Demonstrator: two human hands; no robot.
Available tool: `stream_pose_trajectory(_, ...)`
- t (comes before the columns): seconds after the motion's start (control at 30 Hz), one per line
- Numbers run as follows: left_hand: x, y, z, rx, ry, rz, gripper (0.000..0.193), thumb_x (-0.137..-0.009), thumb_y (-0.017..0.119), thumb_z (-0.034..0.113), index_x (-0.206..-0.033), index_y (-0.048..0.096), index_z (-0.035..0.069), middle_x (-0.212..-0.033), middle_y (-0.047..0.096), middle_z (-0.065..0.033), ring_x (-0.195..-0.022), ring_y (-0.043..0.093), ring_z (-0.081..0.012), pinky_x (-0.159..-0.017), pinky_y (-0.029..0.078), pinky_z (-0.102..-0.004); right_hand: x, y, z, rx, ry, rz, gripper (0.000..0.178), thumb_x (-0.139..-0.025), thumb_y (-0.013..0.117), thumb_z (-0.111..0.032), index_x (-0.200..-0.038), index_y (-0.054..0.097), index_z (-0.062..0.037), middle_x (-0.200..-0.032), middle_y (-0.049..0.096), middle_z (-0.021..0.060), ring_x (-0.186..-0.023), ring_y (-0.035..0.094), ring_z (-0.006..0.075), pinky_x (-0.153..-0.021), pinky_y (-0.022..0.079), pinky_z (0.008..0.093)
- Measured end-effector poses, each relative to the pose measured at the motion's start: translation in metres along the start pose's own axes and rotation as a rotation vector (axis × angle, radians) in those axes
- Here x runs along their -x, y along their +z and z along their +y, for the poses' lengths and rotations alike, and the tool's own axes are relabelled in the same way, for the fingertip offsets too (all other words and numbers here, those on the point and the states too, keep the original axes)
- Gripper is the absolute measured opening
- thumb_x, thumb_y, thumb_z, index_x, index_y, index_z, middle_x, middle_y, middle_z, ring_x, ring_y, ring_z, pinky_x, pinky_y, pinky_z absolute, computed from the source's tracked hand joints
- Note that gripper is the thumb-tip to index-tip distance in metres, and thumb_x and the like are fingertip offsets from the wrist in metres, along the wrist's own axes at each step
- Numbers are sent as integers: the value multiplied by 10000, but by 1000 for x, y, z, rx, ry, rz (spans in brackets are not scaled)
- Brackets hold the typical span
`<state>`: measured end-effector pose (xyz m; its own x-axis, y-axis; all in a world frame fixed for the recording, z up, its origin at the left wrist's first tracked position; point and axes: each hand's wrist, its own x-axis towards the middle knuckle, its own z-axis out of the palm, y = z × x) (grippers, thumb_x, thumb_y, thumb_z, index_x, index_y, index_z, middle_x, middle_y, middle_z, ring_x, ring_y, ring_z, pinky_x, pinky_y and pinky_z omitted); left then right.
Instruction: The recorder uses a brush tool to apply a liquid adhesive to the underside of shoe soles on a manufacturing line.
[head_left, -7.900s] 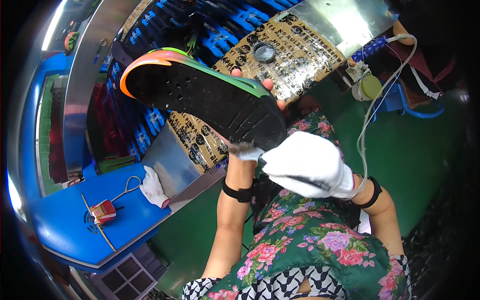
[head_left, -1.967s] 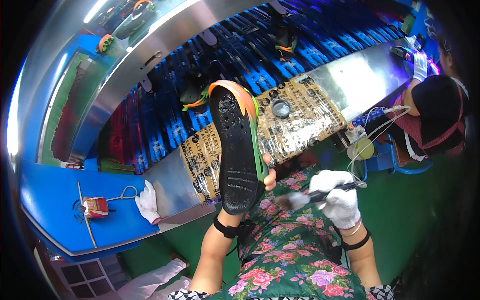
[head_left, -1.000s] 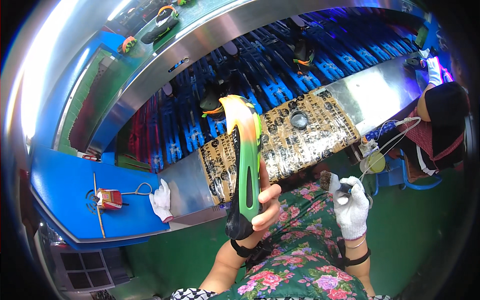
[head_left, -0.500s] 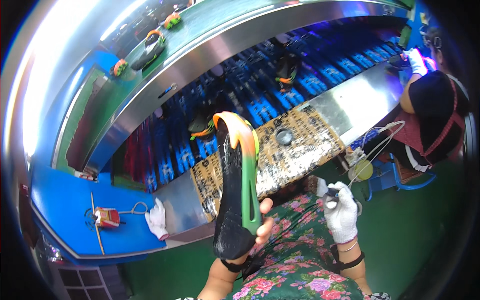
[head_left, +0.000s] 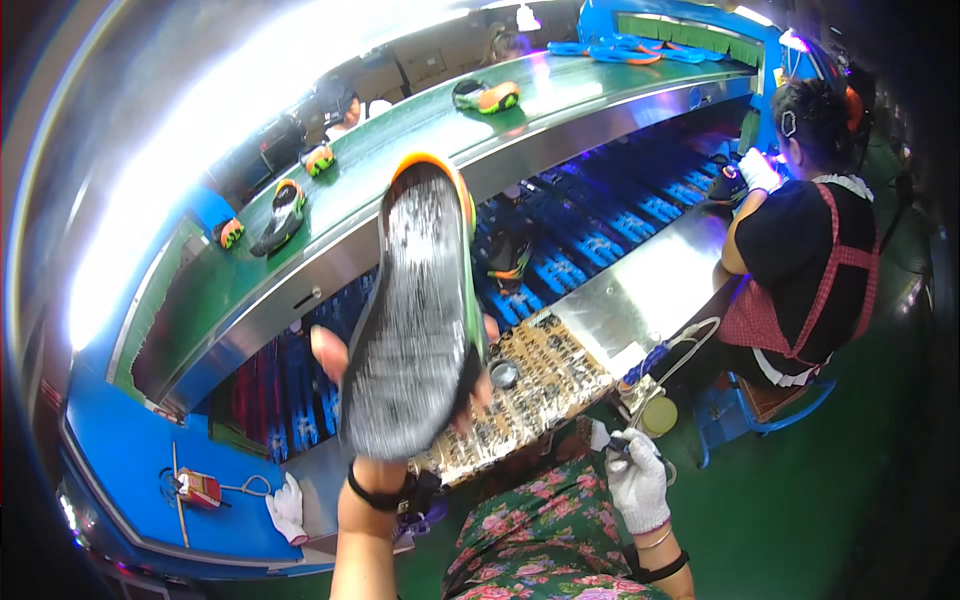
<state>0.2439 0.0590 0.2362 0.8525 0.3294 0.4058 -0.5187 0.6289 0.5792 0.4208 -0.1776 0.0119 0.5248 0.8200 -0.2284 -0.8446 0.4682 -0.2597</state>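
Note:
My bare left hand (head_left: 329, 352) grips a shoe sole (head_left: 415, 300) from behind and holds it up above the bench. The sole's wet-looking black inner face is turned toward me, with orange and green along its rim. Most of the hand is hidden behind it; the thumb and some fingertips show at the sides. My right hand (head_left: 638, 480), in a white knitted glove, is closed around a brush (head_left: 601, 436) low at the right, well apart from the sole. A small round dish (head_left: 504, 375) stands on the stained brown bench mat (head_left: 545, 395) between them.
Beyond the bench a green conveyor belt (head_left: 350, 175) carries several shoe parts and blue soles (head_left: 630, 50). Below it, a blue-lit rack holds a dark shoe (head_left: 508, 262). A white glove (head_left: 287, 510) lies left. A co-worker (head_left: 810, 230) sits at the right on a blue stool (head_left: 765, 410).
My left hand has raised the sole forward and turned it from its side to show its inner face. The view has tilted up. My right hand still holds the brush.

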Motion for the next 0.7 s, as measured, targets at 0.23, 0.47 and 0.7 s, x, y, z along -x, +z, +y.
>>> stream_pose_trajectory(0.23, -169, -137, 69, 315, 132, 234, 670, -1005, 507, 570, -1486, 474, 105, -1549, 441, -172, -1423, 438, -324, -1159, 346, -590, -8, -3, -4, 1, 61, 60, 188, -958, 619, 2, -1132, 690, 11, -1072, 721, 162, -882, 678, 232, -704, 551, 289)
stream_pose_trajectory(0.47, -182, -137, 34, -631, 282, 661, 504, -971, 643, 283, -1378, 544, 4, -1076, 653, -161, -1024, 663, -276, -853, 584, -364, -18, -37, -16, 45, 57, 107, 173, -948, 642, -16, -1113, 684, 17, -1027, 719, 152, -905, 688, 243, -695, 562, 309)
stream_pose_trajectory(0.7, -241, -187, 122, -2136, 672, 1052, 974, -757, 861, 417, -1538, 376, 95, -1293, 568, -265, -1147, 617, -408, -994, 505, -491, -42, -21, -15, 90, 127, 26, 168, -949, 627, -4, -1105, 686, 16, -1025, 723, 157, -886, 678, 223, -710, 546, 298)
